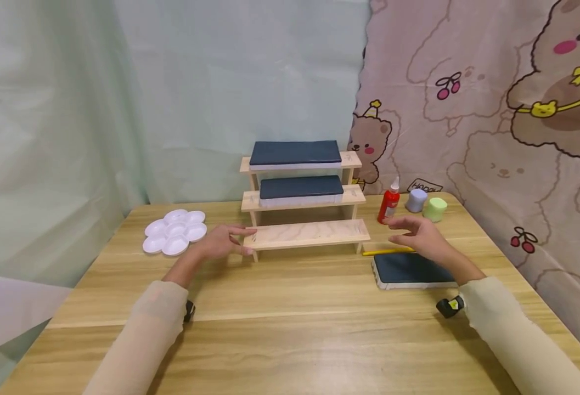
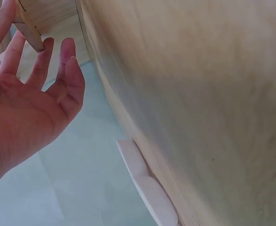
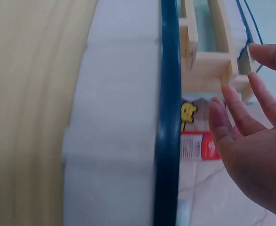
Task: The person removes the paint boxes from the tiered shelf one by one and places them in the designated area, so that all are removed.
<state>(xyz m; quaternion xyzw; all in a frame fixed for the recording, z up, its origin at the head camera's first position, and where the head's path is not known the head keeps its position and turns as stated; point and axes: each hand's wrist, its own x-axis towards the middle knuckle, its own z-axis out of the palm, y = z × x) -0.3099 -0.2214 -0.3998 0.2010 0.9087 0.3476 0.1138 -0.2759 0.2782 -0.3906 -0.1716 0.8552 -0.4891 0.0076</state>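
Observation:
A three-step wooden stand [image 1: 307,234] stands at the table's middle, its lowest step bare. On the middle step [image 1: 249,203] sits a white box with a dark blue top [image 1: 302,188], and a similar box [image 1: 294,153] lies on the top step. My left hand [image 1: 223,241] is at the lowest step's left end, fingers loosely bent; in the left wrist view its fingertips are right at the board's end [image 2: 30,35]. My right hand [image 1: 420,236] hovers, fingers spread and holding nothing, over a third dark-topped white box [image 1: 413,269] right of the stand.
A white flower-shaped palette [image 1: 176,233] lies left of the stand. At the right back are a red bottle [image 1: 389,204], a purple jar [image 1: 416,201] and a green jar [image 1: 435,209]. A yellow stick [image 1: 386,252] lies behind the third box. Curtains hang behind the table.

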